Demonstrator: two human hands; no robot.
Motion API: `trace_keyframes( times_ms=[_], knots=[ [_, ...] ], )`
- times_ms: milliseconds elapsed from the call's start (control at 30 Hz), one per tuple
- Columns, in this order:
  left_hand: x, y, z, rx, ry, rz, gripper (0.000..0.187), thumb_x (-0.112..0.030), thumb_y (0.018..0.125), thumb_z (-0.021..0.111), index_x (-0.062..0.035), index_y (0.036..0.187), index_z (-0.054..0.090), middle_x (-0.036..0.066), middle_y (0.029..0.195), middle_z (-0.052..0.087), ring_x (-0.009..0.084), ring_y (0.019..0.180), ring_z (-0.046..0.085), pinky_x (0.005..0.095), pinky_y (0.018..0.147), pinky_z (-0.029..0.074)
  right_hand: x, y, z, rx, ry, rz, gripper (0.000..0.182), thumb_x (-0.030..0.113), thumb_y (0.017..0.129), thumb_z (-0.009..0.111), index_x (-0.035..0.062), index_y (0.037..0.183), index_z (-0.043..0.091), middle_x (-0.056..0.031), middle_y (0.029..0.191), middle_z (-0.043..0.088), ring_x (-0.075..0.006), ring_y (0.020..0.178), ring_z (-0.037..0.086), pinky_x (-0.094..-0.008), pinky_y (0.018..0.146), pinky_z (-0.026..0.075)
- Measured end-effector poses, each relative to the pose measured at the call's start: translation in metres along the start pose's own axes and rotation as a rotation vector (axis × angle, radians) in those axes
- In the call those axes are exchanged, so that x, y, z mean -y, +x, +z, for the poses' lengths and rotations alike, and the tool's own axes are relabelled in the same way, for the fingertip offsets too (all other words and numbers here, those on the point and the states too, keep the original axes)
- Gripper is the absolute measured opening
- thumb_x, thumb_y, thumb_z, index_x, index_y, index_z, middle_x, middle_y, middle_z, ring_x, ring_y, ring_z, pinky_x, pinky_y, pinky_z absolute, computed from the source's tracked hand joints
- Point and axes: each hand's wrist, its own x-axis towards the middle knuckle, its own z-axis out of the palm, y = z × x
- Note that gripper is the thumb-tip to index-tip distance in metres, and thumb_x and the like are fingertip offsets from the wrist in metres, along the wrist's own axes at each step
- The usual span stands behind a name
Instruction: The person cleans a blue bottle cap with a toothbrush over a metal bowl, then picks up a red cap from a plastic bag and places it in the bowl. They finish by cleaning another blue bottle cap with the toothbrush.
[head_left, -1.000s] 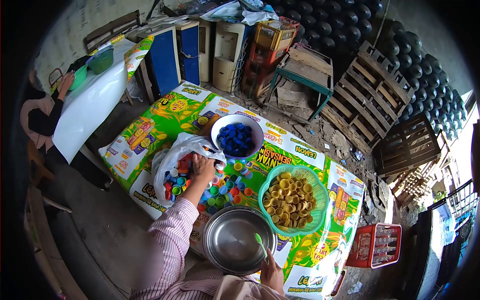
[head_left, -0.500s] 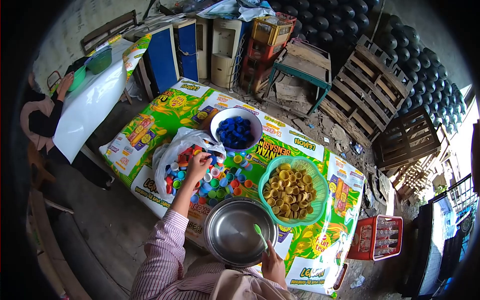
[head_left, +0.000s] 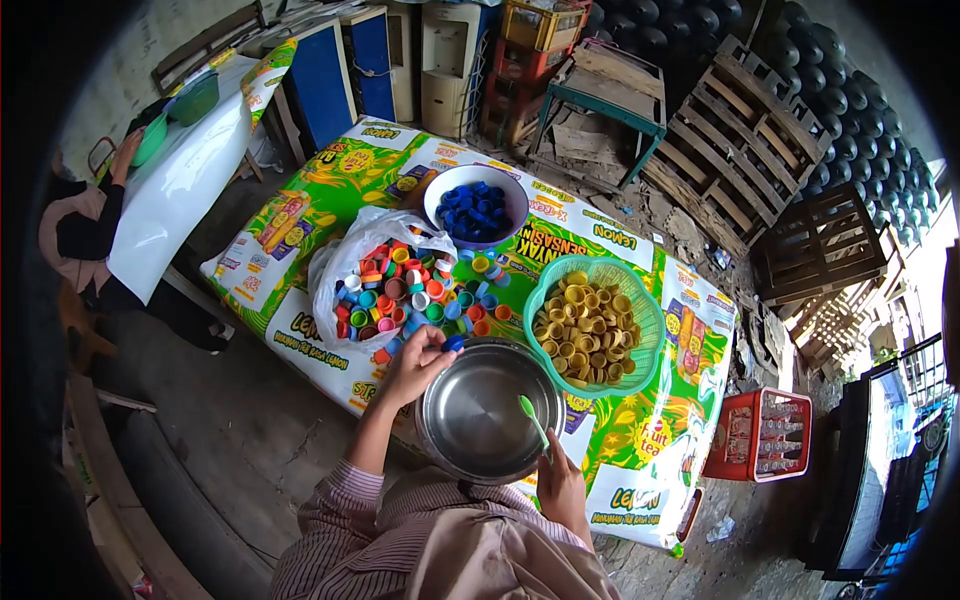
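My left hand [head_left: 416,366] pinches a dark blue cap [head_left: 453,343] at the upper left rim of a steel bowl [head_left: 480,410]. The bowl's inside shows no caps. In my right hand [head_left: 560,488], at the bowl's lower right, is a green-and-white brush-like tool [head_left: 533,420], its green end over the bowl. Mixed coloured caps fill and spill from a white plastic bag [head_left: 328,262]. Behind it, a white bowl [head_left: 512,192] holds dark blue caps [head_left: 472,211]. To the right, yellow caps [head_left: 588,330] lie in a green basket [head_left: 652,345].
A patterned cover [head_left: 340,190] lies over the table. Another person [head_left: 85,225] is at a white-covered table [head_left: 190,180] on the left. A red crate [head_left: 757,435] of bottles, wooden pallets [head_left: 745,140] and a small green-framed table [head_left: 610,95] stand beyond.
My left hand has moved from the caps in the bag down to the steel bowl's rim, now with a dark blue cap. My right hand still holds the tool. The view has shifted slightly.
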Motion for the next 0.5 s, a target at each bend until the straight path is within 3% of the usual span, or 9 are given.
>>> trace_keyframes(
  times_ms=[67,100,200,233,333,433,500],
  knots=[
    [0.001,-0.016,0.023,0.126,0.065,-0.027,0.019,-0.003,0.079,0.064,-0.0012,0.088,0.047,0.005,0.088,0.059,0.0103,0.084,0.061,0.0230,0.075,0.049,-0.001,-0.001,-0.003,-0.014,0.001,0.008,0.049,0.008,0.084,0.053,0.0084,0.131,0.039,-0.0205,0.081,0.060,-0.0346,0.061,0.060,-0.0408,0.052,0.046],
    [-0.014,-0.023,0.033,0.132,0.353,-0.099,0.020,-0.002,0.075,0.067,-0.0024,0.081,0.048,0.005,0.095,0.055,0.0143,0.087,0.060,0.0257,0.075,0.049,-0.003,-0.002,-0.003,-0.026,0.006,0.007,0.049,0.008,0.084,0.053,0.0083,0.131,0.039,-0.0207,0.082,0.060,-0.0346,0.061,0.060,-0.0407,0.052,0.046],
    [0.010,-0.031,0.050,0.189,0.740,0.282,0.023,0.000,0.065,0.070,-0.0028,0.075,0.050,0.009,0.088,0.051,0.0245,0.083,0.056,0.0326,0.068,0.047,-0.003,-0.004,-0.004,-0.043,0.004,0.014,0.049,0.007,0.083,0.053,0.0077,0.130,0.039,-0.0208,0.083,0.060,-0.0342,0.062,0.060,-0.0394,0.052,0.045],
    [0.015,-0.035,0.056,0.199,0.766,0.200,0.023,0.000,0.065,0.070,-0.0033,0.074,0.050,0.009,0.091,0.051,0.0266,0.082,0.057,0.0344,0.068,0.046,-0.005,-0.005,-0.002,-0.060,0.001,-0.006,0.049,0.006,0.083,0.054,0.0077,0.130,0.039,-0.0206,0.083,0.060,-0.0340,0.061,0.060,-0.0391,0.052,0.045],
    [0.026,-0.038,0.064,0.217,0.837,0.113,0.023,-0.001,0.064,0.070,-0.0045,0.074,0.050,0.008,0.093,0.050,0.0273,0.082,0.056,0.0356,0.068,0.046,-0.001,-0.007,-0.004,-0.041,0.000,0.007,0.049,0.006,0.083,0.054,0.0077,0.130,0.040,-0.0205,0.082,0.060,-0.0338,0.061,0.060,-0.0391,0.052,0.046],
    [0.038,-0.032,0.065,0.280,0.920,0.121,0.027,-0.001,0.063,0.069,-0.0060,0.082,0.050,0.008,0.091,0.051,0.0288,0.082,0.057,0.0373,0.068,0.046,0.002,-0.008,-0.005,-0.036,-0.005,0.016,0.049,0.006,0.083,0.054,0.0078,0.130,0.040,-0.0205,0.081,0.060,-0.0335,0.061,0.060,-0.0390,0.052,0.046],
    [0.044,-0.029,0.066,0.211,0.970,0.180,0.038,0.000,0.062,0.070,-0.0084,0.091,0.047,0.008,0.092,0.053,0.0310,0.083,0.058,0.0392,0.066,0.047,0.001,-0.010,-0.004,-0.037,0.001,0.025,0.049,0.005,0.083,0.054,0.0077,0.130,0.040,-0.0205,0.082,0.060,-0.0335,0.061,0.060,-0.0391,0.052,0.046]
  ],
)
